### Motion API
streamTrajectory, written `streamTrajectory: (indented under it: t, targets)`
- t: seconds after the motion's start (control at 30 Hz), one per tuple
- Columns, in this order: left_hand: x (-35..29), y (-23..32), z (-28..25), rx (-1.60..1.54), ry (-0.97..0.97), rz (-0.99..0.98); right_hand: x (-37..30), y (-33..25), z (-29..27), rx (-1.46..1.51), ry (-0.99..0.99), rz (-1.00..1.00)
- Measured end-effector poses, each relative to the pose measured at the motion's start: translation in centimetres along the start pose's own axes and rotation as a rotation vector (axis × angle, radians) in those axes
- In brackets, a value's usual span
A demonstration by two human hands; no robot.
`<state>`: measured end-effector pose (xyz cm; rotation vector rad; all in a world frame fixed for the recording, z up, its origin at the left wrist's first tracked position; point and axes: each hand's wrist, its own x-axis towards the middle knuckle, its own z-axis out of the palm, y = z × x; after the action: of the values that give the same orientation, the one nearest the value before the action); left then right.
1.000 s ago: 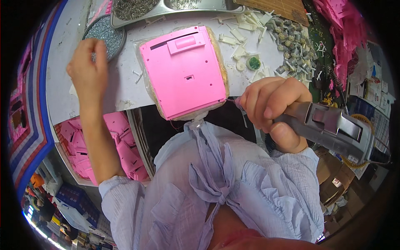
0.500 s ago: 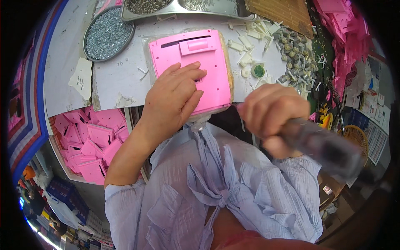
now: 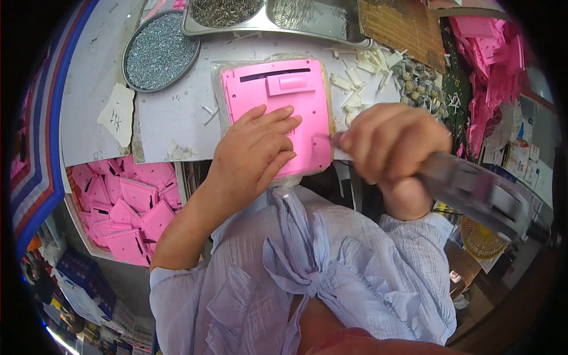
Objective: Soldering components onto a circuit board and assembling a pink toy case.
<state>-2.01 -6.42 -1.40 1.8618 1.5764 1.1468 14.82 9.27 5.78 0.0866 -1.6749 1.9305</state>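
A pink plastic case (image 3: 309,121) with a dark slot and a raised block near its top lies on a plastic-wrapped pad (image 3: 221,103) at the table's front edge. My left hand (image 3: 254,142) rests on the case's left part, fingers stretched out. In my right hand (image 3: 399,145) is an electric screwdriver (image 3: 482,192), fingers wrapped round its front end. Its grey body points away to the lower right, slightly blurred. The front end sits near the case's right edge; whether the tip touches a hole there I cannot tell.
A round tray of small screws (image 3: 163,50) stands at the back left, beside a metal tray (image 3: 272,26) of small parts. White plastic pieces (image 3: 370,62) and small motor-like cylinders (image 3: 420,89) lie to the right. More pink cases fill a box (image 3: 77,219) below left.
My right hand has moved slightly right with the screwdriver, whose front end is now at the case's right edge. The whole view has shifted a little; my left hand stays on the case.
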Motion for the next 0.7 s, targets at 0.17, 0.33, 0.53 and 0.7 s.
streamTrajectory:
  t: [0.17, 0.33, 0.53, 0.7]
  targets:
    - [-0.3, 0.3, 0.3, -0.020, 0.021, -0.058, 1.2, 1.2, -0.3, -0.017, 0.046, -0.057]
    - [-0.2, -0.1, 0.4, -0.007, 0.023, -0.033, 1.7, 1.1, -0.6, -0.095, 0.006, -0.031]
    - [-0.2, 0.1, 0.2, 0.042, 0.015, -0.043, 2.2, 2.5, -0.9, -0.222, -0.140, -0.042]
    - [0.0, 0.2, 0.3, 0.019, 0.019, -0.066, 3.7, 1.3, -2.3, -0.089, -0.080, 0.010]
